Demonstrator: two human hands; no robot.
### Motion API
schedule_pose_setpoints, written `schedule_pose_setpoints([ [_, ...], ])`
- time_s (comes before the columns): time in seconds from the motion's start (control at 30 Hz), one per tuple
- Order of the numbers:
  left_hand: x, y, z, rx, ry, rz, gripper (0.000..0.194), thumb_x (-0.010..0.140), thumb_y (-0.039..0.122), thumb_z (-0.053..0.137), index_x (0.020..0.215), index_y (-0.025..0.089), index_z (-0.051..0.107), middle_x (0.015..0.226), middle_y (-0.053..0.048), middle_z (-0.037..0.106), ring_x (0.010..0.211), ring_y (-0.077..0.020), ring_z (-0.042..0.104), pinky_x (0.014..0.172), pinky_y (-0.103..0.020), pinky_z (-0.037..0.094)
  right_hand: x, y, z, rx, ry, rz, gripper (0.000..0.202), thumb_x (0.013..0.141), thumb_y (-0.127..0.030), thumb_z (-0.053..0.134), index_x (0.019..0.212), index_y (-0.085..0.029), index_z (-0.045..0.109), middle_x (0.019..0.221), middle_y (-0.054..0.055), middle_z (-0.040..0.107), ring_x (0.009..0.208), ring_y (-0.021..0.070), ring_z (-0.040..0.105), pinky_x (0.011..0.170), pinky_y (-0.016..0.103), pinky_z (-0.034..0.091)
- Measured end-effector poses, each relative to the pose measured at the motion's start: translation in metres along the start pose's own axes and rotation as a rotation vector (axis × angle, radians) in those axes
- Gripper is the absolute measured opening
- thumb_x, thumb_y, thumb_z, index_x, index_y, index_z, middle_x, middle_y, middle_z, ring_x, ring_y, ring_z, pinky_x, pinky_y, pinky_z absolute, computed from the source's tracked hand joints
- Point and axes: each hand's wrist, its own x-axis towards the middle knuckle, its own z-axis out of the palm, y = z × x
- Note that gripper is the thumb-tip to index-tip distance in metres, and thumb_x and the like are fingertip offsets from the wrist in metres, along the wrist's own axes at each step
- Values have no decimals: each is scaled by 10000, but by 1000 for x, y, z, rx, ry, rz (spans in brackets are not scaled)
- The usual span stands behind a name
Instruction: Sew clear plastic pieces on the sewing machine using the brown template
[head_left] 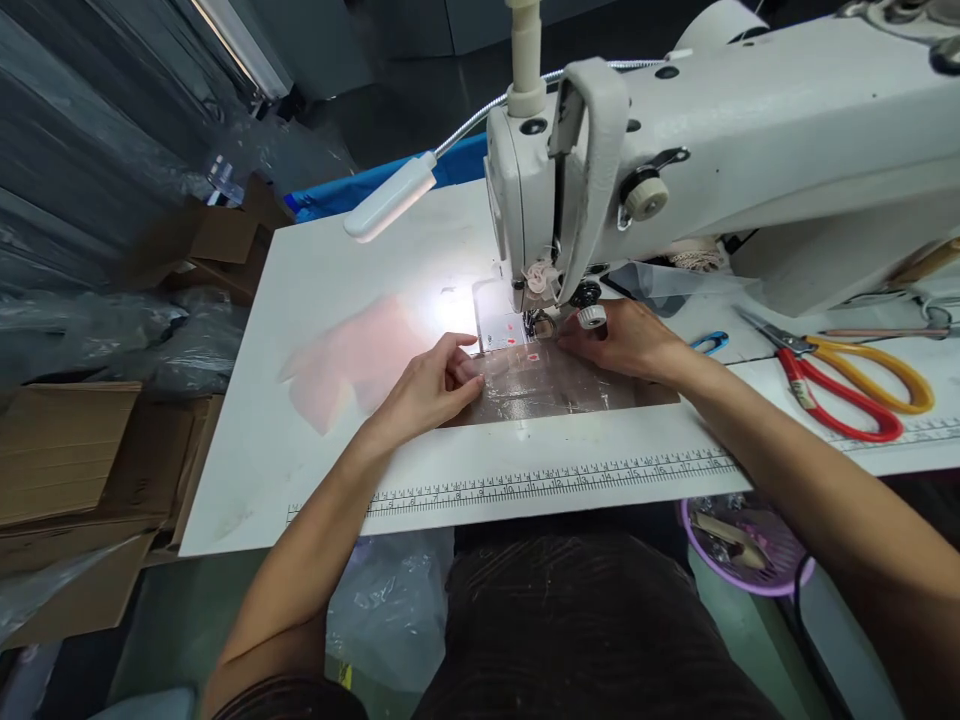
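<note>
A white sewing machine's needle and presser foot (534, 322) stand over a thin see-through sheet (517, 385) with small red marks. My left hand (435, 388) is at the sheet's left edge, its fingers curled in and the thumb pointing right. Just right of the presser foot, my right hand (619, 340) pinches the sheet near its far edge; part of its fingers is hidden behind the machine's knob. A metal needle plate (495, 312) shows left of the foot.
The sewing machine (720, 130) fills the upper right. Scissors (832, 375) with red and yellow handles and blue thread snips (710, 342) lie at right. A lamp (391, 198) hangs over the table (247, 440). Cardboard boxes (90, 450) stand left; a purple basket (750, 545) is below.
</note>
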Motion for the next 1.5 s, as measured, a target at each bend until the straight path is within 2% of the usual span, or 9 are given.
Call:
schedule_pose_setpoints([
  [0.1,-2,3,6,315,248,118,309,931,306,565,1221,202,549,1155,-101,598,973,-210,607,728,-334,527,-3,-3,-3,-37,23,33,241,758,-367,820,804,-209,644,619,-17,617,520,162,545,461,288,354],
  [0.17,-4,6,12,435,307,213,259,966,323,525,1186,198,580,1182,-117,603,1027,-237,597,751,-358,533,-8,-2,-10,19,-37,57,304,722,-381,850,825,-203,627,601,-33,587,518,145,529,457,277,345],
  [0.37,-8,10,23,433,-33,410,326,955,409,571,1207,203,601,1184,-112,654,1091,-273,615,944,-472,517,-20,-4,-16,459,-269,73,180,847,-335,696,884,-173,627,646,-37,540,540,87,480,466,225,346],
  [0.47,-10,13,18,224,9,330,357,945,420,593,1214,186,608,1191,-118,656,1035,-248,643,912,-439,538,-22,-20,-2,651,-362,144,249,805,-355,749,924,-173,628,645,-41,563,516,92,493,445,212,395],
  [0.6,-13,21,16,-230,10,31,535,921,536,586,1297,159,534,1001,-82,686,770,-157,663,673,-301,569,-23,-34,15,772,-466,109,369,795,-408,755,1058,-177,639,806,30,683,663,170,650,534,267,532],
  [0.8,-8,16,28,-274,63,-117,548,838,399,708,1276,124,525,845,-49,690,651,-125,629,587,-253,533,-22,-11,16,137,-74,-128,264,935,-359,569,1034,-171,725,703,33,650,617,179,593,585,304,475],
  [0.93,-6,10,27,-235,73,-89,396,850,268,647,1212,125,568,776,-20,669,623,-109,610,564,-236,518,-27,-7,22,-184,-65,-447,313,965,-280,504,1182,-232,723,1046,101,657,862,233,613,652,315,445],
  [1.03,-5,8,20,-199,103,-97,373,833,240,638,1187,139,580,770,-4,662,622,-102,611,545,-222,512,-29,-10,27,-380,-89,-493,357,975,-270,498,1284,-280,678,1076,112,612,880,242,581,586,294,379],
  [1.5,-4,-5,8,-198,55,-133,500,794,329,733,1229,152,564,775,-2,695,562,-107,630,511,-244,511,-36,-5,31,-421,-36,-524,370,1016,-283,442,1310,-285,666,1096,118,593,924,242,562,595,305,369],
])
